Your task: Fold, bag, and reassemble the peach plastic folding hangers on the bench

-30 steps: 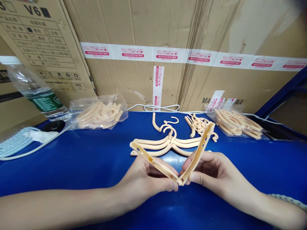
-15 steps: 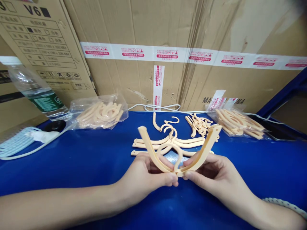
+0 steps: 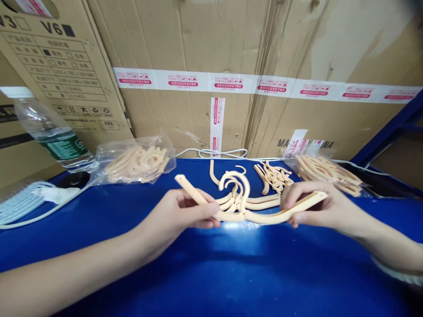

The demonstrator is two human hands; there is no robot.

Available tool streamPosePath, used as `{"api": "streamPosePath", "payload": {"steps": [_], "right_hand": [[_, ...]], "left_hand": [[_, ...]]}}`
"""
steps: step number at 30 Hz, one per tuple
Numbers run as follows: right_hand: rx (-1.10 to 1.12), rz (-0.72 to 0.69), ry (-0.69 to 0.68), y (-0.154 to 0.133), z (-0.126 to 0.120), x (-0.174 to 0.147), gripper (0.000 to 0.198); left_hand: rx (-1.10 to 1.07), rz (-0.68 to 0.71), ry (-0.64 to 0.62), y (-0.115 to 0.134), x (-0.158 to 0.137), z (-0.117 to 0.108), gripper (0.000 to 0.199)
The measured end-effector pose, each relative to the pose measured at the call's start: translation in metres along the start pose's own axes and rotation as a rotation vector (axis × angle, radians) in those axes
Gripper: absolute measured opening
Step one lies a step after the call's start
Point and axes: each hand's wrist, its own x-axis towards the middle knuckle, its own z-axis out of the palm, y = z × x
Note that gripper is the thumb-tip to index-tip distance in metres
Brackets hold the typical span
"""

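Observation:
A cream-coloured folding clothes hanger (image 3: 244, 215) is held up over the blue table, its two arms spread wide and its hook curving upward from the middle joint. My left hand (image 3: 187, 209) is closed on the left arm, thumb in front and fingers behind. Farther out on the right arm, my right hand (image 3: 313, 207) pinches it between thumb and fingers. Behind the held hanger lie several assembled hangers (image 3: 264, 203) on the table, partly hidden by it. A loose curved arm piece (image 3: 213, 171) and a pile of small hanger parts (image 3: 274, 176) lie beyond them.
Clear bags of hanger parts lie at the left (image 3: 139, 160) and right (image 3: 327, 171). A water bottle (image 3: 62, 141) stands at the left near a light-blue slatted object (image 3: 24, 202). A white cable (image 3: 224, 152) runs along the cardboard boxes (image 3: 185, 119) at the back.
The hanger's arms have swung farther apart and lower, and its hook now stands upward. Both hands have slid outward from the middle joint along the arms.

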Motion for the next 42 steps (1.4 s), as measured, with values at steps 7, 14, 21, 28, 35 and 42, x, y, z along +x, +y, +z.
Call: {"api": "streamPosePath", "payload": {"steps": [7,14,21,28,35,42], "right_hand": [[-0.445,-0.085,-0.094,-0.005,-0.025,0.002,0.012],[-0.712,-0.248,-0.282,0.014,-0.016,0.008,0.015],[-0.757,-0.156,-0.252,0.017,-0.013,0.004,0.022],[-0.878,-0.055,-0.110,0.026,-0.012,0.003,0.029],[-0.944,-0.035,-0.140,0.021,-0.007,0.004,0.027],[-1.047,-0.164,-0.122,0.016,0.002,0.001,0.036]], "left_hand": [[0.622,0.126,-0.116,0.020,0.019,-0.035,0.017],[1.343,0.623,-0.373,0.008,0.012,-0.034,0.006],[1.575,0.655,-0.310,0.000,0.005,-0.024,0.007],[1.461,0.730,-0.243,-0.016,0.016,-0.029,0.031],[1.598,0.674,-0.215,-0.024,0.016,-0.025,0.044],[1.747,0.733,-0.148,-0.032,0.004,-0.011,0.055]]}}
